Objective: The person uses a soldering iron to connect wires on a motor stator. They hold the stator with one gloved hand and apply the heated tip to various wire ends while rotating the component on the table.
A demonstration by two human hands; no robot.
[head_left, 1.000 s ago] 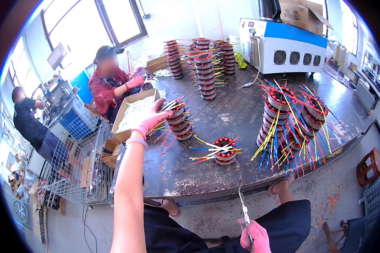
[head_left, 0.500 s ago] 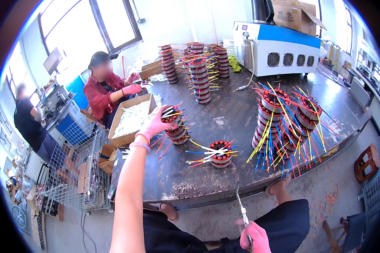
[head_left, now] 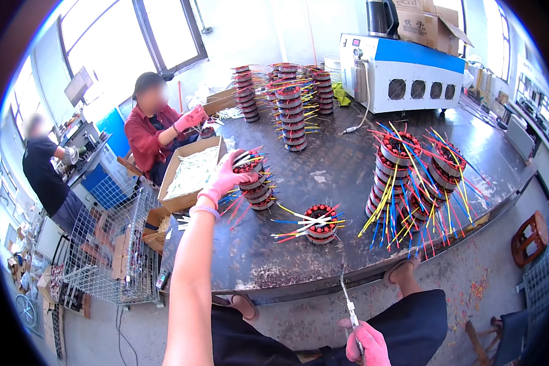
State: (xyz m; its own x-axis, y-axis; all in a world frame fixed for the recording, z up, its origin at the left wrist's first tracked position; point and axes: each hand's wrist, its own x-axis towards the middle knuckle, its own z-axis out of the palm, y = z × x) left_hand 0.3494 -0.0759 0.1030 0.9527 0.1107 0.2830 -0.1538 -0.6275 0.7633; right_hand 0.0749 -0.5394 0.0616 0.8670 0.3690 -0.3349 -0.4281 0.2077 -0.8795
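Observation:
My left hand (head_left: 229,177), in a pink glove, is closed over the top motor stator (head_left: 251,166) of a short stack. White sleeves and coloured wires stick out beside its fingers. Low at the front edge, my pink-gloved right hand (head_left: 368,344) is wrapped round a slim metal torch (head_left: 351,310) whose bent nozzle points up at the table edge. A single stator (head_left: 321,233) with red coils lies between my hands, its white-sleeved leads fanned to the left. Two stator stacks (head_left: 384,168) with long yellow, blue and red leads stand at the right.
Several taller stator stacks (head_left: 291,116) stand farther back on the dark table (head_left: 274,265). A blue-and-white machine (head_left: 402,76) with a hose is at the back right. Beside a cardboard box of white sleeves (head_left: 192,174) sits a co-worker (head_left: 152,128); a wire cage (head_left: 113,262) is at the left.
The view has shifted slightly. My left hand stays on the stack and my right keeps the torch. The seated co-worker's hands have moved a little, and the standing person's arm has shifted.

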